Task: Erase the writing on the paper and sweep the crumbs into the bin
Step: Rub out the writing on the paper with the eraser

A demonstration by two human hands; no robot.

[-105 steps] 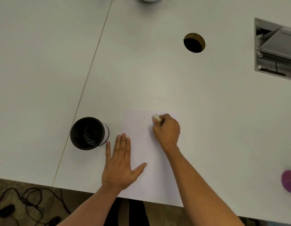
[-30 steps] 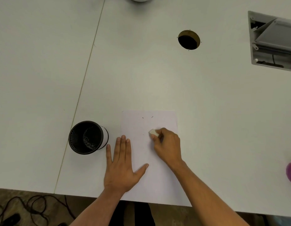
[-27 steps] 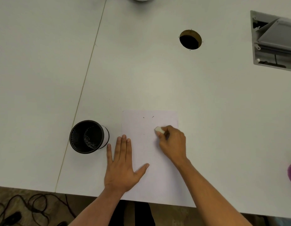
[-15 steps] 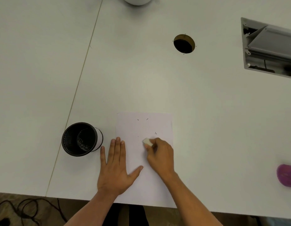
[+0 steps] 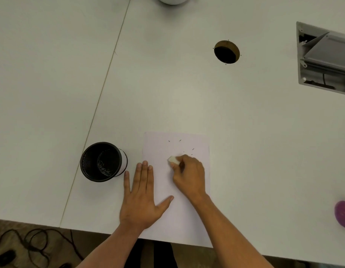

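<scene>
Paper [image 5: 187,219]: while pinned flat, its long axis runs away from the person.
Left hand [image 5: 142,198]: spread flat on paper.
Right hand [image 5: 189,175]: pinching eraser [image 5: 173,159].
Writing: unreadable flecks.

2 hands: left hand [image 5: 140,200] & right hand [image 5: 190,176]. 1 paper [image 5: 187,219]. 1 eraser [image 5: 173,159]. 1 black bin [image 5: 103,162]. 1 round hole [image 5: 226,52] in the table [image 5: 187,93]. 1 purple thing [image 5: 343,216]. About 5 tiny dark bits [image 5: 192,149] on the paper.
</scene>
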